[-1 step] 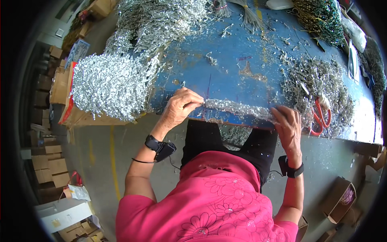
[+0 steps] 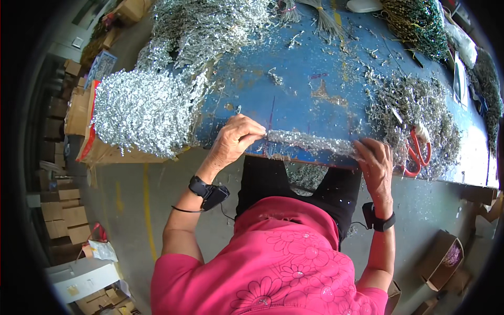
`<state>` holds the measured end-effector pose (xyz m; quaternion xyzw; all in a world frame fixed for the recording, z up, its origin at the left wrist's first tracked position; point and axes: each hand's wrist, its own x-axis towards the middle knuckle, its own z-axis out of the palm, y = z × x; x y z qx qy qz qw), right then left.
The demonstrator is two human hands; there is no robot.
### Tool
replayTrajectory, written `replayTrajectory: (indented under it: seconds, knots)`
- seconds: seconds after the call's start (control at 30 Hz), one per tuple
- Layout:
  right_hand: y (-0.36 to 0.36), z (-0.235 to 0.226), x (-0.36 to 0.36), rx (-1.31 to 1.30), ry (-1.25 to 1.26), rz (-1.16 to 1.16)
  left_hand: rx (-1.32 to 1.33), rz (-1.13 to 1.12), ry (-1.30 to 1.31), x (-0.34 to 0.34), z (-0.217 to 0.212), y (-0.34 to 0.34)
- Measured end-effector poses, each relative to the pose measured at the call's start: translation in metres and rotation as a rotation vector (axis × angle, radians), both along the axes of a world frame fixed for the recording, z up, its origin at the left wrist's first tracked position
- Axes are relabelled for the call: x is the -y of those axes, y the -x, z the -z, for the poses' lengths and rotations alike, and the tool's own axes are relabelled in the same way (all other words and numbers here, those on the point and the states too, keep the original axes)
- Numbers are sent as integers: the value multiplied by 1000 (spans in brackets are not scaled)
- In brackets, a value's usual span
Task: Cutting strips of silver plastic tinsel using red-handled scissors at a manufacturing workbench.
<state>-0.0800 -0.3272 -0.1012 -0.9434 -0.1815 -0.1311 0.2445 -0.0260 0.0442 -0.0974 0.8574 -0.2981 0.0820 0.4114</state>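
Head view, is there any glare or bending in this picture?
Head view: glare whitens the right end of the blue table; head view: the table's near edge bends, and the picture's sides fall to black; head view: the silver strip sparkles, its fine strands blending together.

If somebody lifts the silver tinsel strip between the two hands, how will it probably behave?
The silver tinsel strip is probably light, looking slim and made of fine glittery pieces. Lifted by one end it may sag, being long and narrow, though stiffness is hard to judge. It likely sheds: silver bits lie scattered over the blue table.
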Motion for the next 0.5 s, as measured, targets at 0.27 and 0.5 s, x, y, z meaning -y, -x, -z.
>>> replayTrajectory:
  seconds: [0.27,0.5]
  knots:
    - [7,-5,3,-2,60,137,30,31,13,2,1,-3]
    - [4,-20,5,15,-79,37,26,-11,38,-1,2,0]
